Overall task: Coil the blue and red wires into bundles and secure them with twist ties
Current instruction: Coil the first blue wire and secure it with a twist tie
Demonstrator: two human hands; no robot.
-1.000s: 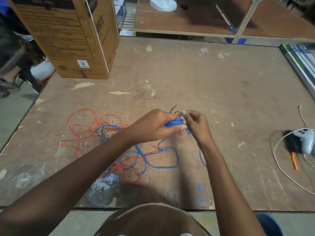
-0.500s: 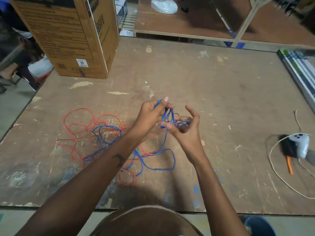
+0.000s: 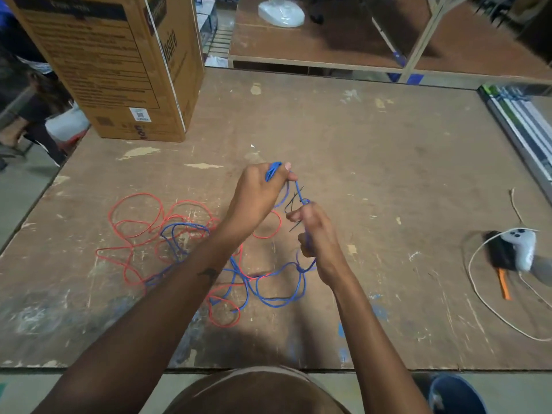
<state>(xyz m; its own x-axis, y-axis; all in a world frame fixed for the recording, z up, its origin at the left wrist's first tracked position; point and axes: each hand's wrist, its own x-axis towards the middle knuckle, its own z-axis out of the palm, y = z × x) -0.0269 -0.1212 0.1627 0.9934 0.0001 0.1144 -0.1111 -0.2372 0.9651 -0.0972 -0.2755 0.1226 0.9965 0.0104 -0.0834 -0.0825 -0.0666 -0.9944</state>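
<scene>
My left hand (image 3: 257,192) is raised over the table and closed on a small folded bunch of the blue wire (image 3: 273,171). A taut stretch of that wire runs down to my right hand (image 3: 313,234), which is closed around it lower and nearer to me. A thin black twist tie (image 3: 294,203) hangs between the two hands. The rest of the blue wire (image 3: 280,298) lies in loose loops on the table below, tangled with the red wire (image 3: 136,216), which sprawls to the left.
A tall cardboard box (image 3: 119,70) stands at the far left of the wooden table (image 3: 373,162). At the right lie a white controller (image 3: 521,248), an orange-handled tool (image 3: 501,283) and a white cord (image 3: 484,306). Striped boards (image 3: 519,121) line the right edge.
My left hand has lifted and closed on the blue bunch. My right hand has dropped lower and closed on the wire, drawing it taut between the hands.
</scene>
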